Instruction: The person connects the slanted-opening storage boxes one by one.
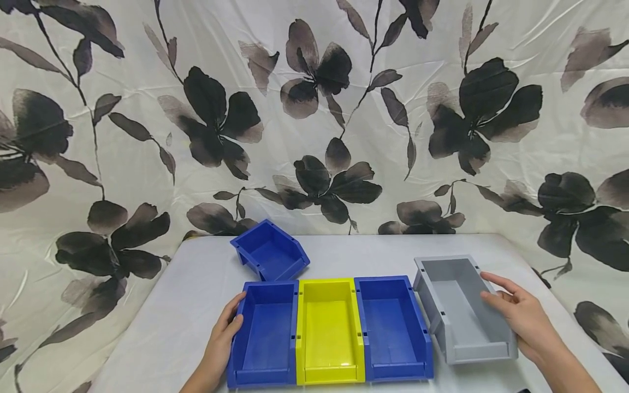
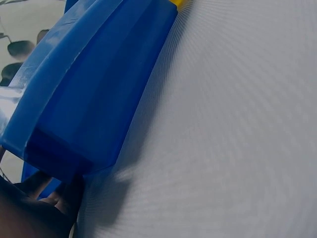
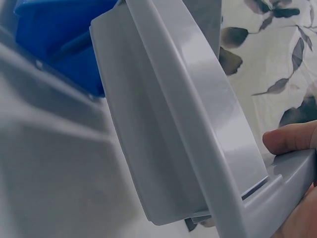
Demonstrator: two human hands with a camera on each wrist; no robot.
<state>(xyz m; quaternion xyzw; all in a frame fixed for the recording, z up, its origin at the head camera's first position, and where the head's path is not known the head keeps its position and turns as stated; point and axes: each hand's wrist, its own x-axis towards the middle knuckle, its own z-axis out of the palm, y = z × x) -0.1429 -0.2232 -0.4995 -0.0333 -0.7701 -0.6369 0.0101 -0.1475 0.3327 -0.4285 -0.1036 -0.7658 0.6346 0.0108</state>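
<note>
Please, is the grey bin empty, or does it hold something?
Empty: in the head view, the grey bin shows a bare floor, with nothing lying inside.

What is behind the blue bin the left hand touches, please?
Another blue bin sits angled on the white table. The touched bin hides the area directly behind it, so whether they meet cannot be seen.
</note>
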